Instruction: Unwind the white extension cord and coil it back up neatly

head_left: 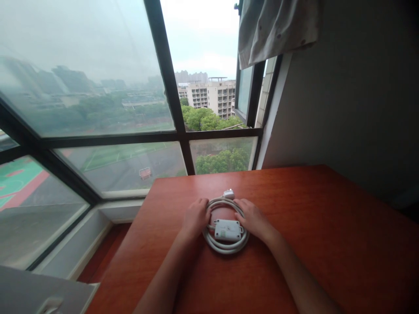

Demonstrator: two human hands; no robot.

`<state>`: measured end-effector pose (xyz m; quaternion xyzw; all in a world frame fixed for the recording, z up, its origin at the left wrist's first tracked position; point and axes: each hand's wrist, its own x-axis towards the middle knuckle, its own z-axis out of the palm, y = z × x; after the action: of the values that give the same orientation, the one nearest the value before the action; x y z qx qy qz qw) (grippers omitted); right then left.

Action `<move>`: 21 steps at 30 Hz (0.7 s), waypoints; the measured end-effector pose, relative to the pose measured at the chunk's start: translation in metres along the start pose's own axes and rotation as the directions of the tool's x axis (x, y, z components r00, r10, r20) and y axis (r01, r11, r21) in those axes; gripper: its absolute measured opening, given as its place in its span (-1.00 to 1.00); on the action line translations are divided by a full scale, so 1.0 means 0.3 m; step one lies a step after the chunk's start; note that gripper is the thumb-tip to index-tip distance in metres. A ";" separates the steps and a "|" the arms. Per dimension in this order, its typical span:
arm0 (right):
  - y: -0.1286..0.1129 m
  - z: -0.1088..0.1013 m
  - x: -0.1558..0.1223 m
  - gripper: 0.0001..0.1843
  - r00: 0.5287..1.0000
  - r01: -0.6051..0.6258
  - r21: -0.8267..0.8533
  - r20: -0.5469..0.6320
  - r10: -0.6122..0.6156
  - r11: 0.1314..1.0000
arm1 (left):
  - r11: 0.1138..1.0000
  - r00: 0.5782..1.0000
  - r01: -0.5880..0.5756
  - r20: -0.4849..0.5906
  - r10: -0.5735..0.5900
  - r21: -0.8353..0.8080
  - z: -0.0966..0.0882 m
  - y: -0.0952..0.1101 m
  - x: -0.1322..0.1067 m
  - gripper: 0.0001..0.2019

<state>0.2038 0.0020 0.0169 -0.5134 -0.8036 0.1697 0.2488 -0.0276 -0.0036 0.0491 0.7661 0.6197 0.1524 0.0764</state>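
A coiled white extension cord [227,250] lies on the reddish-brown wooden table [304,222]. Inside the loops sits its white rectangular box [228,230], with a screw hole near each corner and a small label. The plug end [229,193] sticks out at the far side of the coil. My left hand [196,218] has its fingers curled around the coil's left side. On the opposite side, my right hand [253,218] grips the loops with thumb and fingers. Parts of the cable are hidden under both hands.
Beyond the table's far edge stand dark-framed windows [113,140], one pane swung outward. A patterned curtain [278,32] hangs at the upper right, beside a shaded wall [343,100]. At the lower left is a white ledge [42,290].
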 end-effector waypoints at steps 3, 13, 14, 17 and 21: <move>-0.008 0.010 0.000 -0.53 0.999 0.020 -0.018 -0.028 -0.020 1.000 | 0.995 0.997 0.051 0.053 -0.056 0.090 -0.018 0.023 -0.009 -0.91; -0.160 -0.030 -0.032 -0.56 0.955 0.285 0.190 0.030 -0.296 0.940 | 0.996 0.996 0.090 0.015 -0.089 -0.028 -0.025 -0.009 -0.017 -0.85; -0.176 -0.026 -0.038 -0.52 0.943 0.311 0.196 0.061 -0.328 0.930 | 0.995 0.997 0.077 -0.016 -0.078 -0.064 -0.023 -0.014 -0.014 -0.84; -0.195 -0.014 -0.045 -0.43 0.929 0.336 0.213 0.084 -0.359 0.918 | 0.987 0.993 0.041 -0.100 -0.057 -0.154 -0.021 -0.021 -0.006 -0.82; -0.180 -0.017 -0.035 -0.44 0.952 0.276 0.322 0.034 -0.303 0.906 | 0.972 0.987 0.069 -0.123 -0.098 -0.226 -0.028 -0.023 0.004 -0.81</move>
<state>0.1704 -0.0300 0.0471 -0.3348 -0.8433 0.2776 0.3158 -0.0365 -0.0015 0.0550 0.7141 0.6343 0.2681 0.1258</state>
